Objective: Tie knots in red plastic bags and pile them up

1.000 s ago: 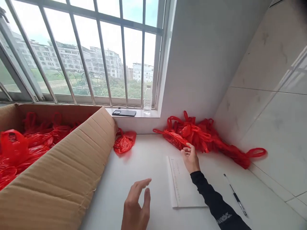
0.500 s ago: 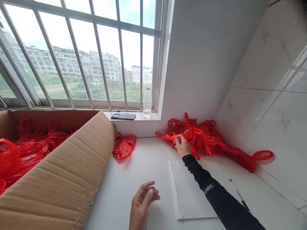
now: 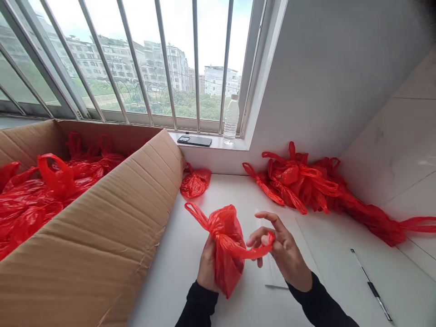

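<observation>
One red bag [image 3: 229, 270] is held above the white table [image 3: 170, 272], nearest the worker; clock positions are taken from it, with twelve o'clock straight ahead. Its left side is supported by the left hand [image 3: 206, 263], which is closed about it, though most fingers are hidden behind the plastic. The far handle [image 3: 238, 250] is drawn toward three o'clock, its end pinched by the right hand [image 3: 284, 254], with the index finger raised clear. The other handle [image 3: 194, 211] is left loose toward eleven o'clock and is gripped by neither hand.

As to progress, the work on this bag is judged to be under way: it is in hand and one handle is spread. The neck is gathered, but whether a knot is tied cannot be told. At two o'clock, a pile of red bags [image 3: 306, 181] is noted, touched by neither hand. Many bagged items [image 3: 23, 204] are contained in the carton [image 3: 102, 227] at nine to ten o'clock. A single small bag [image 3: 195, 184] is placed at eleven o'clock, beside the carton. A notebook [image 3: 275, 274], partly covered by the right hand, and a pen [image 3: 371, 284] are found toward three o'clock.
</observation>
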